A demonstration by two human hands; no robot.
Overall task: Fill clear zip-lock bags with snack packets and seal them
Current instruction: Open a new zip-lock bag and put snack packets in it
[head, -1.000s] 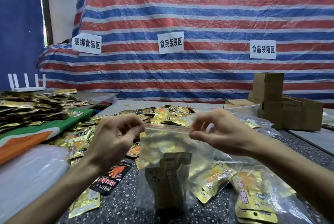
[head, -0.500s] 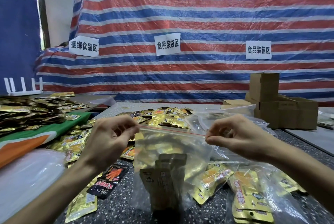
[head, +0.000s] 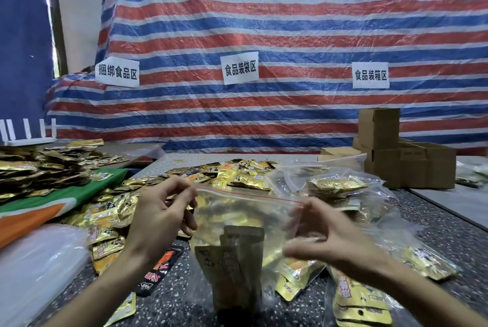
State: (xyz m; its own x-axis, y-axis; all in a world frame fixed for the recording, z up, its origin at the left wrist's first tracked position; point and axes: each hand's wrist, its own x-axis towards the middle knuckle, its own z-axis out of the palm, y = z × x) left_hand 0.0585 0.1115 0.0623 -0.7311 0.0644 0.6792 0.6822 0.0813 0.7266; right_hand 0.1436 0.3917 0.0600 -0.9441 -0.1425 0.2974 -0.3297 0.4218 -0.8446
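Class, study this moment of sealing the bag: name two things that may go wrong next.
The right hand is blurred at the end of the zip strip, so part may be left unsealed. The left hand pinches only one corner of the zip-lock bag; its tall packets might tip it over.

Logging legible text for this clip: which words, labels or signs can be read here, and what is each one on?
"捆绑食品区": on the left paper sign, fixed to the striped tarp.
"食品装袋区": on the middle paper sign.
"食品装箱区": on the right paper sign.
"ROX" seems to end the lettering on the black packet; the rest is blurred.
Print on the gold snack packets, loose or in the zip-lock bag, is too small or blurred.
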